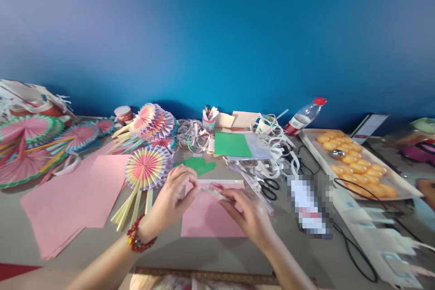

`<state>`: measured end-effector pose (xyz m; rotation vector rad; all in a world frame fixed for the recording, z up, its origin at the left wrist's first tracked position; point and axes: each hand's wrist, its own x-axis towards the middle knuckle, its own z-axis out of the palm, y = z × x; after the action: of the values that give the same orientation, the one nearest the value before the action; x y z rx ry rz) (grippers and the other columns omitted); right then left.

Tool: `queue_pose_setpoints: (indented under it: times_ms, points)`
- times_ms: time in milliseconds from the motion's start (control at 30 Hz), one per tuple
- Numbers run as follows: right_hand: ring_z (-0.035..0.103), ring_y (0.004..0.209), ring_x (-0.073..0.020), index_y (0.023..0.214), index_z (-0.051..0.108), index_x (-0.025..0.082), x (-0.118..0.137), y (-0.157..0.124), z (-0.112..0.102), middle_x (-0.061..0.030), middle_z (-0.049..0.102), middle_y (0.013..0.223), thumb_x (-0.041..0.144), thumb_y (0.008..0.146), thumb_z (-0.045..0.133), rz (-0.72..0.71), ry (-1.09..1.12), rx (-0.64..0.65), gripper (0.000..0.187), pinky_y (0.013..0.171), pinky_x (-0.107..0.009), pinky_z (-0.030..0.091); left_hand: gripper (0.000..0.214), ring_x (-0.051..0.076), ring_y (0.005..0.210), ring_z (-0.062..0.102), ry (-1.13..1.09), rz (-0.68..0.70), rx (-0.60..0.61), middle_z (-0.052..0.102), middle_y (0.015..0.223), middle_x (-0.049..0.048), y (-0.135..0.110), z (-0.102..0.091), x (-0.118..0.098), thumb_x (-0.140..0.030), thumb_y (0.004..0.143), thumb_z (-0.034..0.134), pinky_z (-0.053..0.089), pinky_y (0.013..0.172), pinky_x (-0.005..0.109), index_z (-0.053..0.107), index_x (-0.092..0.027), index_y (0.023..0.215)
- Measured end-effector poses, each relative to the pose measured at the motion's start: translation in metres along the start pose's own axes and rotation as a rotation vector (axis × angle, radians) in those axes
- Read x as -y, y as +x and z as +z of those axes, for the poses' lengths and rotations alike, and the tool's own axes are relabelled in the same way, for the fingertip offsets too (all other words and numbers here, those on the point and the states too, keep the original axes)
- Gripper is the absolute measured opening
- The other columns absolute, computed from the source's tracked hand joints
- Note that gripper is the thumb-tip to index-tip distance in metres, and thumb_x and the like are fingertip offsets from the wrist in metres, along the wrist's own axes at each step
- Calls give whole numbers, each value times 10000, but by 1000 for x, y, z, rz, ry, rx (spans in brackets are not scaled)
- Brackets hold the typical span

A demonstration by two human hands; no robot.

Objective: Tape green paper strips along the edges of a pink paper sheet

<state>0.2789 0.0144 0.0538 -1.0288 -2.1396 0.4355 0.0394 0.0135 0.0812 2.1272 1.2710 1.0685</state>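
Note:
A sheet of pink paper lies in front of me, under both hands. Just above it, my left hand has thumb and fingertips pinched at one end of a thin whitish strip. Thumb and fingers of my right hand close on a small white-and-red thing, which looks like a narrow tape roll; blur hides its exact kind. A red bead bracelet circles my left wrist. Left of that hand lies a folded paper fan with pale yellow sticks. Black-handled scissors rest right of the pink sheet.
Pink sheets and more paper fans spread leftward. Behind are a green sheet, a pen cup and tangled white strips. At right stand a bottle, a tray of orange things, and a power strip with cables.

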Motion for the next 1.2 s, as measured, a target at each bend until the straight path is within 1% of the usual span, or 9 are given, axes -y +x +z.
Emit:
queue_pose_setpoints:
  times_ms: [100,200,300,400,533,767,900,1033,1200]
  points:
    - [682,720,-169,948,654,246,-8,-10,-19,-25,730,820,319,960,561,60,-26,40,119,638,-250,515,95,200,954,566,-22,-53,4,590,958,64,-8,-11,7,-185,940,460,457,868,320,537,-204,889]
    - [668,740,-166,938,640,245,-16,-21,-37,-23,705,812,301,964,557,66,-75,96,103,669,-252,505,104,184,939,568,-41,-106,5,579,967,52,-17,-15,11,-213,959,459,448,857,296,533,-205,886]
    - [664,787,-163,999,621,257,-17,-30,-50,-20,698,860,260,979,522,56,-122,193,102,700,-252,494,122,176,926,560,-82,-157,30,567,955,42,-27,-9,10,-224,972,451,438,843,286,518,-206,871]
    - [656,777,-174,989,612,256,-14,-35,-55,-17,682,829,245,983,498,40,-204,223,114,680,-261,483,131,174,906,549,-137,-199,46,553,924,36,-36,1,8,-216,972,451,436,815,280,496,-207,850]
    - [636,757,-182,965,595,247,-8,-37,-55,-21,671,798,216,979,492,22,-256,214,108,699,-284,479,128,169,910,546,-179,-226,46,544,937,36,-43,9,9,-222,976,450,437,816,278,495,-209,856]
    - [632,740,-186,955,596,245,-7,-36,-49,-19,672,771,206,974,479,10,-278,189,125,683,-285,460,127,183,905,580,-145,-276,64,579,950,44,-49,6,13,-250,956,482,483,753,263,548,-217,853]
    - [630,735,-189,894,604,241,-9,-36,-45,-21,671,748,215,969,485,-10,-334,183,143,723,-304,452,125,187,906,593,-133,-297,79,600,931,41,-54,17,16,-256,944,508,487,773,273,566,-212,842]
    - [620,707,-182,877,607,236,-10,-38,-42,-15,659,718,209,972,464,-36,-408,168,174,725,-310,439,131,189,881,609,-163,-310,96,617,909,41,-58,28,17,-256,943,508,486,779,284,567,-210,836]
    - [590,674,-185,820,599,221,-10,-46,-32,-12,622,677,202,968,476,-55,-509,171,194,744,-337,421,119,173,819,616,-206,-319,97,619,855,22,-62,30,19,-255,923,538,477,762,270,585,-205,826]
